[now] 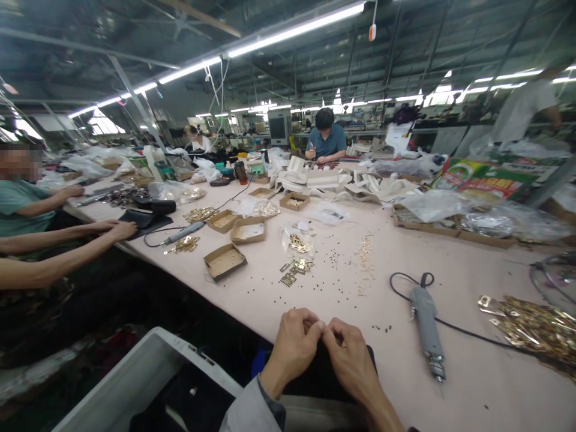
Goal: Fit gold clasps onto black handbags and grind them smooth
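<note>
Left hand: the left hand (294, 348) sits at the near table edge, knuckles up, fingers curled in and pinched at the tips against the other hand; whatever small piece it may pinch is hidden, so I cannot tell what it holds.
Right hand: the right hand (348, 357) mirrors it, fingers curled, thumb and forefinger meeting the left fingertips; its contents are hidden too.
Meeting point: the fingertips of both hands touch midway between the hands, above a black cloth (315, 375) that lies under them at the table edge.
Nearest loose parts: a few dark screws (382, 327) lie just beyond the right hand; a wider scatter of small screws (342, 264) lies further out, straight ahead.
Brass plates: a small cluster of brass plates (294, 270) lies ahead and slightly left, nearer the left hand.
Electric screwdriver: the electric screwdriver (427, 327) lies flat to the right, long axis running away from the person, tip toward the near edge, cable looping off behind; the right hand is clearly the nearer one.
Pile of brass pieces: a pile of brass pieces (533, 327) lies far right, well apart from both hands.
Table: the pale table (486, 384) carries all of this.
Others: a co-worker's hand (119, 229) rests on the table to the left, well apart.
White bin: a white bin (135, 384) stands below the table edge on the left.
</note>
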### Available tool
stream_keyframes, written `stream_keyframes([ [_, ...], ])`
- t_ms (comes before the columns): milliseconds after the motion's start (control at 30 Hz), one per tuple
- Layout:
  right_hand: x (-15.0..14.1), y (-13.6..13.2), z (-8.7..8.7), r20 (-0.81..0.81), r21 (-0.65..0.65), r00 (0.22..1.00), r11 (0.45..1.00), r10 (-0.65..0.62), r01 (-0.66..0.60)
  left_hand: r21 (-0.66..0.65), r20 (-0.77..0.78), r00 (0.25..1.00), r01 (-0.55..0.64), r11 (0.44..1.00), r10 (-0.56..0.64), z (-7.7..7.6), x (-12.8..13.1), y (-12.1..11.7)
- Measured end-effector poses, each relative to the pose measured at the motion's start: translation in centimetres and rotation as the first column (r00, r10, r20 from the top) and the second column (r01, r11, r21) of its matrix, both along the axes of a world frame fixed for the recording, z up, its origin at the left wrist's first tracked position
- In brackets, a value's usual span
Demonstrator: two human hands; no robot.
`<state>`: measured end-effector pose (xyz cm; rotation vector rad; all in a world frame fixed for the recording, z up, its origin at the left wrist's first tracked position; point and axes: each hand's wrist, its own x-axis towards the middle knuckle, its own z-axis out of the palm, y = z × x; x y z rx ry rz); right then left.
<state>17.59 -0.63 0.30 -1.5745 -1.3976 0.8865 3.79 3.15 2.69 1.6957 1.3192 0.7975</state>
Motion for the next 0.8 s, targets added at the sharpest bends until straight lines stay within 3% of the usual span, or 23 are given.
stream_keyframes([
  [233, -0.4, -0.6, 0.6, 0.033, 0.005, 0.999, 1.0, -0.018, 0.018, -0.001, 0.015, 0.998, -0.061, 0.998, 0.061, -0.2, -0.1, -0.3],
  [533, -0.6, -1.0, 0.6, 0.053, 0.027, 0.998, 1.0, -0.015, 0.014, -0.278, 0.303, 0.949, 0.004, 0.961, 0.084, -1.3, -0.9, 0.2],
  [800, -0.7, -1.3, 0.7, 0.037, 0.049, 0.999, 0.999, -0.015, 0.013, -0.285, 0.321, 0.942, 0.0, 0.958, 0.095, -0.8, -1.1, -0.5],
])
